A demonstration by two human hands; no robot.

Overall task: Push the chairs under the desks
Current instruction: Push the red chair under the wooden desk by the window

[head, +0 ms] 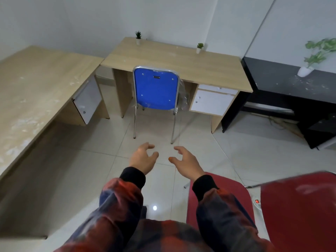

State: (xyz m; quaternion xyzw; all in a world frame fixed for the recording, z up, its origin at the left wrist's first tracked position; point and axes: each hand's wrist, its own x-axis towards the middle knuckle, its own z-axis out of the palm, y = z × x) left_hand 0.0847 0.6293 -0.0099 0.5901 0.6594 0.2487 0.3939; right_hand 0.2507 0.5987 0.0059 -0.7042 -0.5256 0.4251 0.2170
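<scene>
Blue chair [155,88] sits tucked partway under the light wood worktop [174,59], seat beneath it, chrome rear legs out on the tile floor [209,157]. Both hands reach toward it, left hand [142,158] and right hand [185,160], fingers spread loose, holding nothing. A red chair [298,206] stands close by on the right.

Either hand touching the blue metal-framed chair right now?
No: left hand and right hand hover apart from the blue metal-framed chair.
</scene>
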